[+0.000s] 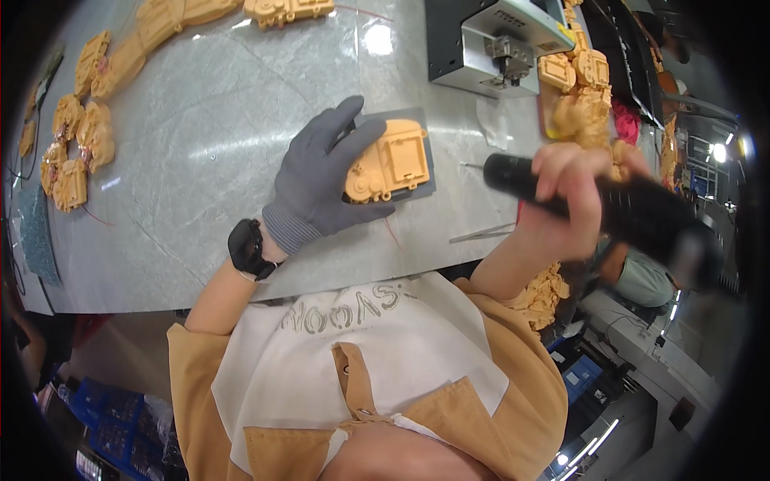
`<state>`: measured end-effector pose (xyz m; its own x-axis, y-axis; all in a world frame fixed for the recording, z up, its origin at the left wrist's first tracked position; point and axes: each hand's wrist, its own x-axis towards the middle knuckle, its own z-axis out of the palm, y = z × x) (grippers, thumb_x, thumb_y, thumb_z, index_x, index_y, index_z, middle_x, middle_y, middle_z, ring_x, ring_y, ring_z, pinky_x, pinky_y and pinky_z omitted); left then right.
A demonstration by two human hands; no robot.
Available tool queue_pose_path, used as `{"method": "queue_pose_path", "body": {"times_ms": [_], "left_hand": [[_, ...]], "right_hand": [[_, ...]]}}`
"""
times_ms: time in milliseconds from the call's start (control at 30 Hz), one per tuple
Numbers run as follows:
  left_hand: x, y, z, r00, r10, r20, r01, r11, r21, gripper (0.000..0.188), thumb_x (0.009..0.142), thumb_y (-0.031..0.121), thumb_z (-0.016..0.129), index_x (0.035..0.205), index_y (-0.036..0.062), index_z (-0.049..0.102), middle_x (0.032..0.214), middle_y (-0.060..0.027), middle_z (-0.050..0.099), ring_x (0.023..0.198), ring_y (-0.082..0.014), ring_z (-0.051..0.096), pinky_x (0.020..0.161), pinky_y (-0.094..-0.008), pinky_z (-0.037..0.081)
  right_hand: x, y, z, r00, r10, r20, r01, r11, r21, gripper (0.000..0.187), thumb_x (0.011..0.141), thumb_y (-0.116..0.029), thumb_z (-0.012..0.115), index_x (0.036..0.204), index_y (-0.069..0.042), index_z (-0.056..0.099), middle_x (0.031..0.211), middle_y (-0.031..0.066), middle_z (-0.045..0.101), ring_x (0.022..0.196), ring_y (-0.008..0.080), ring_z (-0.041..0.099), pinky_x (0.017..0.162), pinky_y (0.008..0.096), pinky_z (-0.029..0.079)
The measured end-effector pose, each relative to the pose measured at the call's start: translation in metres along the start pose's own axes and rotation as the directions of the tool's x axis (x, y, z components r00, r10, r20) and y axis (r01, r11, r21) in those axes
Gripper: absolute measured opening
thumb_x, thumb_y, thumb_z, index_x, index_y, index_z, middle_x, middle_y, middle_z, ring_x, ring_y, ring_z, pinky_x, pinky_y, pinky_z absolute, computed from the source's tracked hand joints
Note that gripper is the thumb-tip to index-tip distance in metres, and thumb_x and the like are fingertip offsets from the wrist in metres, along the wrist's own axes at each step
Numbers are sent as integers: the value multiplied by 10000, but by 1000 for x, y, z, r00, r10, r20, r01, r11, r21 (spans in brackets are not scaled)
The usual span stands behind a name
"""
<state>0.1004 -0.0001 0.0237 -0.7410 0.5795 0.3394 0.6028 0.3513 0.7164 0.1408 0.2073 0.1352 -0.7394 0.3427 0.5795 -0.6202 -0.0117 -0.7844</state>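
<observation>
My left hand (325, 172), in a grey knit glove, grips the left side of an orange plastic housing (401, 156) with a square recess and small screw lugs. The housing lies on a dark flat pad (427, 132) on the table, and a thin red wire sticks out below it. To the right, my bare right hand (573, 188) is wrapped around a black electric screwdriver (517, 176). Its thin bit points left toward the housing, apart from it and off the table. The hand and the tool's rear end are slightly blurred.
A metal box-shaped device (493, 52), likely a screw feeder, stands at the back right. Tweezers (481, 233) lie near the table's front edge. Several orange housings (70, 180) line the left and back, and more are heaped (589, 72) at the right. A person's sleeve (644, 276) shows at the far right.
</observation>
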Motion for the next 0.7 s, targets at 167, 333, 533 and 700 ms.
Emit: {"method": "queue_pose_path", "body": {"times_ms": [167,333,533,700], "left_hand": [[-2,-8,-6,997,-3,72,-1,998,58,894,530,423,822,1281,128,437,1296,-188,413,1196,-335,431,1048,-536,259],[-3,-11,-5,998,-3,60,0,999,43,895,520,431,823,1278,156,437,1286,-165,422,1179,-310,448,1068,-563,200],[-5,-14,-6,998,-21,56,19,999,39,907,515,427,829,1286,169,427,1283,-159,424,1164,-299,463,1072,-540,219],[-3,-14,-4,999,-11,53,9,999,36,888,522,445,818,1277,166,443,1286,-154,420,1120,-289,500,1071,-531,229]], "right_hand": [[-32,-10,33,991,23,133,-24,1000,3,531,746,4,491,1238,-115,335,602,46,446,463,162,441,496,326,384],[-35,-5,43,995,67,79,-67,998,-1,511,748,37,531,1199,-101,333,612,61,476,459,175,453,484,338,401],[-33,5,47,988,113,105,-97,984,-151,514,714,-1,469,1207,-106,372,573,44,427,442,152,417,473,319,366],[-32,6,50,990,110,87,-95,983,-158,502,710,1,486,1191,-99,382,562,45,423,427,152,407,458,309,358]]}}
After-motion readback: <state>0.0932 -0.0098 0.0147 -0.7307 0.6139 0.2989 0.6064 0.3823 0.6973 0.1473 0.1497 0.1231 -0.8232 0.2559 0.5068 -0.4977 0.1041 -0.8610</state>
